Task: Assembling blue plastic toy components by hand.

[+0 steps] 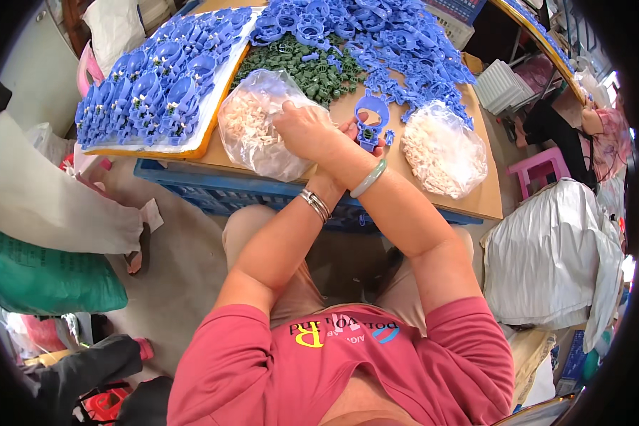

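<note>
My forearms cross, the right one lying over the left. My left hand (350,128), partly hidden behind the right wrist, grips a blue plastic piece (368,133) with a round ring at its top and a small dark green part set in its lower body. My right hand (307,132) is curled over a clear plastic bag (280,162) of small cream-coloured parts; its fingertips are hidden, so what they hold cannot be made out. A small loose blue part (389,137) lies beside the held piece.
Behind my hands are heaps of dark green parts (291,67) and blue parts (405,42). A second bag of cream parts (444,153) sits at the right. Rows of blue pieces (149,89) fill a tray at the left. Sacks (547,248) and a pink stool (539,170) stand near a seated person.
</note>
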The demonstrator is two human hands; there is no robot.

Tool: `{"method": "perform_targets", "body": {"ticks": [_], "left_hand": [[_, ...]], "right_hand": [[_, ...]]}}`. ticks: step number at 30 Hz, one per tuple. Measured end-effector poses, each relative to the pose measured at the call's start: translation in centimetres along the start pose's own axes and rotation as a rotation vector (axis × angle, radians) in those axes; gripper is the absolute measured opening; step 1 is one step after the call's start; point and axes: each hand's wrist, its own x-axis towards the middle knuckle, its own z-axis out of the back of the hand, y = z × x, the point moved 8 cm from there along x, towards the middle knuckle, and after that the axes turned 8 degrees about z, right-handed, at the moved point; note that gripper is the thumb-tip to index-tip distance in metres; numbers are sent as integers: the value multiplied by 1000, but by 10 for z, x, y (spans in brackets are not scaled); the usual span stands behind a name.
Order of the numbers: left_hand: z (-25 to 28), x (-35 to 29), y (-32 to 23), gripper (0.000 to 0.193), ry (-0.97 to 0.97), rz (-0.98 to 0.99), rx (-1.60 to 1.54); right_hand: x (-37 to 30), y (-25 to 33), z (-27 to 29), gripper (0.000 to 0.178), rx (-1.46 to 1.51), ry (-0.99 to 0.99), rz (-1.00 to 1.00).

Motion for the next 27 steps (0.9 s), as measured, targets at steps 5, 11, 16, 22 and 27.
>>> {"method": "perform_targets", "body": {"ticks": [5, 11, 16, 22, 27], "left_hand": [[-2, -2, 2, 33, -1, 7, -2], [-3, 0, 0, 33, -12, -3, -2], [-9, -1, -16, 27, -4, -144, 25], [-11, -4, -19, 25, 49, -131, 31], [-24, -5, -7, 27, 46, -98, 52]], "right_hand": [[0, 1, 12, 13, 195, -187, 82], [-2, -14, 22, 9, 556, -456, 49], [-38, -49, 72, 10, 922, -858, -73], [-120, -80, 107, 18, 777, -726, -169], [-165, -88, 70, 13, 1111, -615, -413]]}}
